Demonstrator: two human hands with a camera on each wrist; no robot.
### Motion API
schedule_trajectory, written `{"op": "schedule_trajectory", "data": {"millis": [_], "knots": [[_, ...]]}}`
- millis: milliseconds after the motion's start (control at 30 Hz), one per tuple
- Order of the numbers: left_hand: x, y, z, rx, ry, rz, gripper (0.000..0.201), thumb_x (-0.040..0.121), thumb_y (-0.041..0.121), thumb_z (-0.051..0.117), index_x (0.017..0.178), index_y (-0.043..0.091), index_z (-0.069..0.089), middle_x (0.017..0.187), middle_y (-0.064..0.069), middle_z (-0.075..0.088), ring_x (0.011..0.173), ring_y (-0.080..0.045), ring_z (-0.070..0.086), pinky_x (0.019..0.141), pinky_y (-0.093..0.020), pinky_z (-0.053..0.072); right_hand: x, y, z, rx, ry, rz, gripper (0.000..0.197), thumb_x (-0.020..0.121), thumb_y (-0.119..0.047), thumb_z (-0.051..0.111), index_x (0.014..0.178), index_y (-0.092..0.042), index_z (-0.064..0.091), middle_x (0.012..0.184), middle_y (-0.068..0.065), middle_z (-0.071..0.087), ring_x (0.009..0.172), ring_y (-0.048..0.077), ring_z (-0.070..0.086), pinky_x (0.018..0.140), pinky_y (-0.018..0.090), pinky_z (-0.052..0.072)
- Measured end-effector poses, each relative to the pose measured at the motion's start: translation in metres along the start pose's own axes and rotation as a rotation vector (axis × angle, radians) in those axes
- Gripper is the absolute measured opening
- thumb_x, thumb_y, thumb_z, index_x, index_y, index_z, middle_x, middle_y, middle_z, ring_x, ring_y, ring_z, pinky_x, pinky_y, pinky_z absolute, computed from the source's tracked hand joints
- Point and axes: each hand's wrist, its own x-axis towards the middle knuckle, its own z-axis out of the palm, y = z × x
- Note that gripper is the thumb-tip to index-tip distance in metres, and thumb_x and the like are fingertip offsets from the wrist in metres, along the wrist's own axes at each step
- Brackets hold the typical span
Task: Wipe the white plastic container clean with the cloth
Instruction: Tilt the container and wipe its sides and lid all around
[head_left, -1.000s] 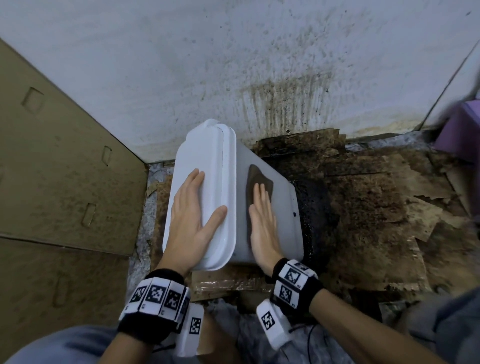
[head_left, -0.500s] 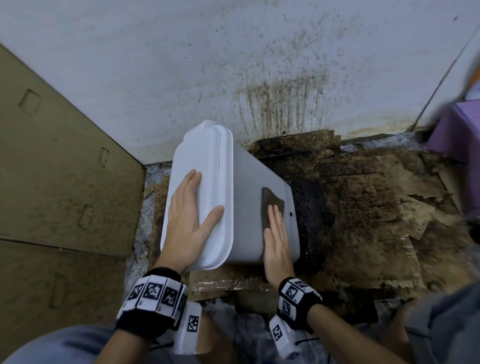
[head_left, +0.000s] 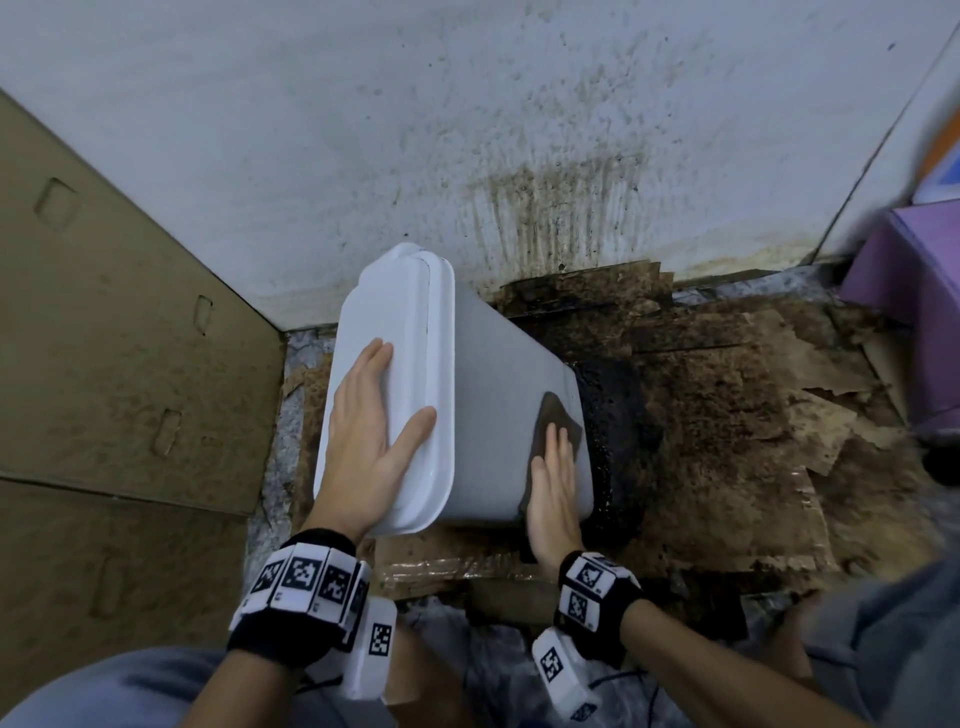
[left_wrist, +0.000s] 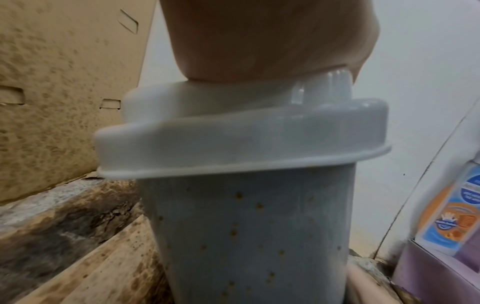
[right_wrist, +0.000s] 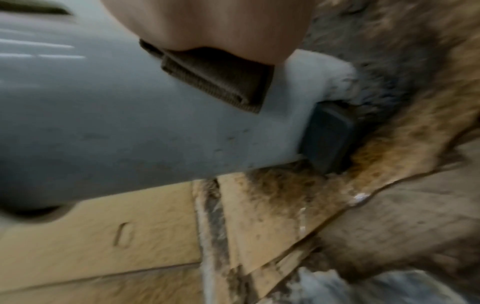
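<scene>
Both hands are flat, fingers straight: our left hand (head_left: 371, 436) presses the white plastic container (head_left: 498, 410) mid-frame. Our right hand (head_left: 553, 486) pins the cloth (head_left: 556, 415) against its lower-right side.

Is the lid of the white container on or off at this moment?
On: the lid covers the container top, under the flat left hand.

Head view: high, angled down over both hands. Left wrist: close beneath left hand (left_wrist: 270, 39), facing the container (left_wrist: 249, 236) wall. Right wrist: close beneath right hand (right_wrist: 215, 26). All share the container.
</scene>
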Motion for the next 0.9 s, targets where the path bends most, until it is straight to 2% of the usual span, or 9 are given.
{"op": "schedule_trajectory", "data": {"millis": [67,200,300,400,500,600,667,733,900], "knots": [[0.000,0.001,0.001,0.014,0.003,0.010,0.080,0.095,0.062,0.045,0.160,0.024,0.021,0.168,0.007,0.020,0.154,-0.007,0.015,0.127,-0.034,0.012,-0.011,-0.025,0.011,-0.026,-0.001,-0.116,0.057,0.102,-0.038,0.014,0.158,-0.035,0.005,0.168,-0.011,-0.004,0.153,0.000,-0.007,0.123,0.025,-0.005],[0.002,0.001,0.002,0.025,0.010,0.012,0.080,0.095,0.061,0.045,0.160,0.022,0.022,0.168,0.005,0.021,0.154,-0.007,0.016,0.126,-0.031,0.012,-0.031,-0.061,0.023,-0.010,-0.055,-0.301,0.053,0.107,-0.035,0.015,0.159,-0.037,0.008,0.168,-0.018,0.001,0.152,-0.005,-0.005,0.123,0.026,-0.003],[0.001,0.001,0.003,0.025,0.004,0.016,0.080,0.095,0.061,0.045,0.160,0.022,0.022,0.168,0.006,0.021,0.155,-0.007,0.015,0.126,-0.031,0.012,-0.030,-0.057,0.018,-0.047,-0.045,-0.382,0.053,0.108,-0.037,0.014,0.160,-0.032,0.010,0.168,-0.016,0.004,0.154,0.000,-0.001,0.125,0.030,0.001],[0.001,0.003,0.003,0.025,0.000,0.016,0.080,0.094,0.062,0.046,0.160,0.023,0.022,0.168,0.008,0.020,0.155,-0.005,0.014,0.125,-0.029,0.011,-0.021,-0.039,0.011,-0.074,-0.021,-0.431,0.055,0.107,-0.039,0.016,0.160,-0.027,0.016,0.168,-0.014,0.010,0.155,0.005,0.006,0.125,0.028,0.005],[0.001,0.004,0.003,0.016,-0.002,0.008,0.081,0.094,0.063,0.046,0.160,0.024,0.022,0.168,0.009,0.020,0.155,-0.004,0.014,0.126,-0.032,0.012,-0.007,-0.005,0.003,-0.058,0.012,-0.334,0.055,0.105,-0.042,0.017,0.159,-0.030,0.018,0.168,-0.012,0.012,0.154,0.003,0.006,0.126,0.031,0.007],[0.000,0.005,0.002,-0.004,-0.011,0.005,0.081,0.094,0.064,0.047,0.160,0.026,0.022,0.168,0.011,0.019,0.154,-0.004,0.014,0.127,-0.036,0.014,0.009,0.029,-0.006,-0.003,0.019,-0.125,0.050,0.107,-0.041,0.019,0.156,-0.039,0.011,0.169,-0.011,0.004,0.154,0.000,0.001,0.127,0.035,0.003],[0.001,0.006,0.002,-0.009,-0.012,0.001,0.081,0.093,0.064,0.047,0.160,0.026,0.021,0.168,0.011,0.019,0.154,-0.004,0.014,0.127,-0.037,0.014,0.019,0.042,-0.010,0.006,0.019,0.008,0.048,0.111,-0.029,0.022,0.157,-0.032,0.009,0.169,-0.006,0.002,0.155,0.007,0.000,0.127,0.035,0.000],[0.001,0.007,0.002,-0.009,-0.013,-0.003,0.082,0.093,0.065,0.047,0.161,0.025,0.021,0.168,0.010,0.018,0.155,-0.004,0.014,0.127,-0.036,0.013,0.026,0.047,-0.012,0.013,0.036,0.103,0.050,0.111,-0.027,0.024,0.159,-0.026,0.009,0.169,-0.004,0.005,0.156,0.012,0.002,0.127,0.036,0.001],[0.002,0.007,0.003,0.006,-0.008,0.003,0.082,0.093,0.064,0.046,0.161,0.024,0.021,0.168,0.009,0.019,0.155,-0.005,0.014,0.127,-0.035,0.013,0.029,0.042,-0.009,0.008,0.054,0.178,0.052,0.111,-0.025,0.022,0.160,-0.020,0.008,0.170,-0.001,0.006,0.155,0.014,0.004,0.126,0.034,0.000]]}}
